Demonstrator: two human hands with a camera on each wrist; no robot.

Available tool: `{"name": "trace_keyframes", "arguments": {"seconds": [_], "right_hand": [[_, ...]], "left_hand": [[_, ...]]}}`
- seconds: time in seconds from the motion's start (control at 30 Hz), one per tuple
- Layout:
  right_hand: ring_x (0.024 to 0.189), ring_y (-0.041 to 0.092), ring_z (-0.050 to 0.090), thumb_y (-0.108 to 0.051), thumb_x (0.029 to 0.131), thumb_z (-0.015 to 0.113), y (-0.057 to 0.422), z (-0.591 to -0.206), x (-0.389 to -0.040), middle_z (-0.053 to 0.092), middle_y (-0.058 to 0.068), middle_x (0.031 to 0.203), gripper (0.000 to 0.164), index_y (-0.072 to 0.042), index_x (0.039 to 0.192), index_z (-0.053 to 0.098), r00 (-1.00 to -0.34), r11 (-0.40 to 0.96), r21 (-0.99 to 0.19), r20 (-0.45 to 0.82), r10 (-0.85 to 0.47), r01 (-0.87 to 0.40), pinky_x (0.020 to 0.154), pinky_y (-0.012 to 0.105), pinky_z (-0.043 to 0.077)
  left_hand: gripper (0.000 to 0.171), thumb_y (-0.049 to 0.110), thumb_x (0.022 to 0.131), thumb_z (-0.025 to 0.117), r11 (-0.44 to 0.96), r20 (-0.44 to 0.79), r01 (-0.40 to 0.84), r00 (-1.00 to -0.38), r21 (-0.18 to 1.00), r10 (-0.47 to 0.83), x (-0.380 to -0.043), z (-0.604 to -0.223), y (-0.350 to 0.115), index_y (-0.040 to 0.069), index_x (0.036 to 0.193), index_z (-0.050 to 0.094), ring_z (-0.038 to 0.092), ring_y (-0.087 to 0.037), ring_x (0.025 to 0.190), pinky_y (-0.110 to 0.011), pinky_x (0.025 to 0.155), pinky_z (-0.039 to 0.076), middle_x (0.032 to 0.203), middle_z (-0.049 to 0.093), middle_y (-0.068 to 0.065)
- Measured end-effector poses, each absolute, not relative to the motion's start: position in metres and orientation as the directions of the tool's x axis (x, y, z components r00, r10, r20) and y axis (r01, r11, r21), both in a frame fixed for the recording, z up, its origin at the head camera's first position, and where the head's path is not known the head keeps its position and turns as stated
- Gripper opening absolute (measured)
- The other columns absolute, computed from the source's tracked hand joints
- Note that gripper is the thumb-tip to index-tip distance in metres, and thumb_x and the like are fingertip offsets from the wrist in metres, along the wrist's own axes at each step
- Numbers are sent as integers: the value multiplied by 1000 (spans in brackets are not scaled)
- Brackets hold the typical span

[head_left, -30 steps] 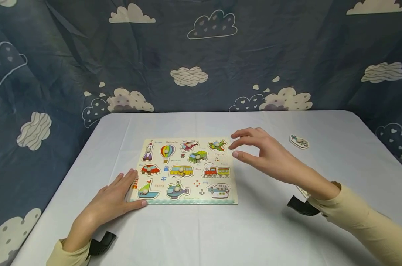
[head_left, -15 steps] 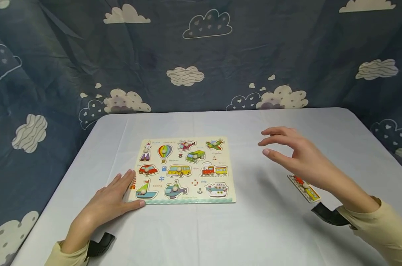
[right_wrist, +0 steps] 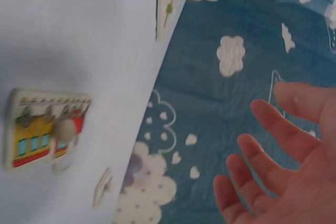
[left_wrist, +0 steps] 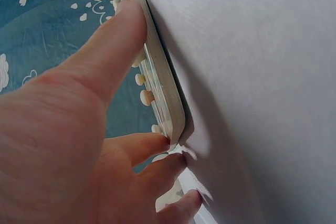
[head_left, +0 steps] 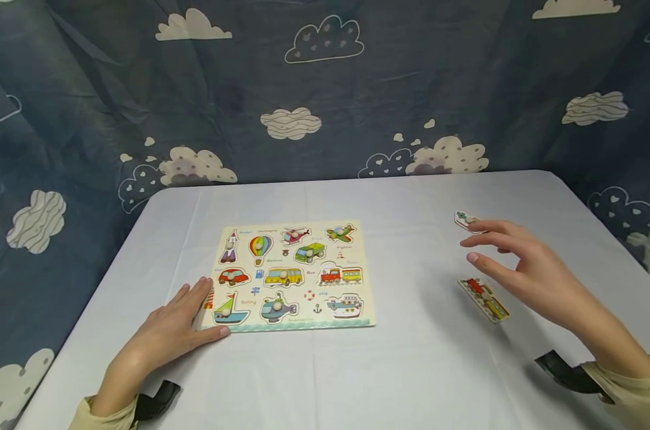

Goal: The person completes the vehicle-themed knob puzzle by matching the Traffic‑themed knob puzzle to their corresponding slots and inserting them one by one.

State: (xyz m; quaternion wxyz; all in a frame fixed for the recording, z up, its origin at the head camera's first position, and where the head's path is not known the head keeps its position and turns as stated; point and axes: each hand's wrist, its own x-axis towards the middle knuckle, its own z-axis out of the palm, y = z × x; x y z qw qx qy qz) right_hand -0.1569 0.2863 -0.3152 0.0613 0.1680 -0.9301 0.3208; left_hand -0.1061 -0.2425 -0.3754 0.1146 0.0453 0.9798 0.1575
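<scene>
A puzzle board [head_left: 369, 301] with vehicle pictures lies flat on the white table. My left hand [head_left: 163, 331] rests at its lower left corner, thumb on the front edge and fingers along the left side; the left wrist view shows the thumb [left_wrist: 123, 30] against the board's edge. To the right of the board lies a train puzzle piece [head_left: 483, 300], its round knob [right_wrist: 65, 130] visible in the right wrist view. Above the table, with loosely bent fingers and nothing held, hovers my right hand [head_left: 540, 280]. Its fingertips partly cover a ship-like puzzle piece [head_left: 463, 220] farther back.
Several knobbed pieces, among them a yellow bus [head_left: 284, 277] and a red car [head_left: 233, 276], sit in the board. The train and ship pictures on it show no knobs. A dark cloud-patterned cloth [head_left: 233, 89] hangs behind the table [head_left: 314, 382].
My right hand has moved right, away from the board's upper right corner and over toward the loose pieces, bringing the train piece into full view. The left hand has stayed on the board.
</scene>
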Motion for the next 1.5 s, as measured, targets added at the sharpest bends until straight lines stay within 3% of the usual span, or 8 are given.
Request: {"name": "trace_keyframes", "arguments": {"seconds": [0.07,0.27,0.6,0.83,1.03,1.5], "right_hand": [[127,31,42,-26,93,72,292,-319,-155,51,5,138,23,-20,114,71,-941,755,-562,219,-258,-338,85,30,36],[121,37,43,-25,91,73,314,-335,-149,52,13,135,24,-16,114,71,-950,796,-519,187,-249,-311,77,31,37],[122,47,40,-23,87,78,342,-360,-156,49,22,136,29,-7,111,72,-970,832,-506,49,-236,-228,82,62,41],[129,56,28,-21,84,80,350,-370,-162,44,25,141,24,-8,104,75,-967,793,-577,-25,-255,-195,93,74,24],[130,55,28,-29,81,82,348,-375,-165,45,26,140,27,-11,101,76,-962,799,-579,-86,-260,-164,94,74,25],[125,54,35,-26,76,86,346,-387,-168,52,27,132,20,-15,90,77,-967,810,-552,-31,-255,-196,93,72,29]], "left_hand": [[114,74,77,64,946,-213,52,-969,319,125,-106,-376,-242,1,155,25,21,-46,143,-76,97,23,157,28,-21],[114,75,76,65,947,-211,52,-970,317,124,-105,-378,-241,1,154,26,23,-47,142,-76,97,24,156,29,-21],[114,75,77,64,950,-210,55,-970,308,125,-106,-377,-242,1,155,26,22,-47,142,-77,96,24,157,29,-22],[114,74,77,65,949,-213,47,-970,312,118,-105,-374,-241,2,155,25,21,-47,143,-77,96,24,157,28,-21],[114,74,76,65,949,-204,51,-972,311,119,-106,-374,-241,2,155,26,22,-47,142,-77,96,24,156,29,-21],[113,74,77,65,947,-202,55,-972,317,124,-106,-374,-242,1,155,26,21,-48,142,-77,96,24,156,29,-22]]}}
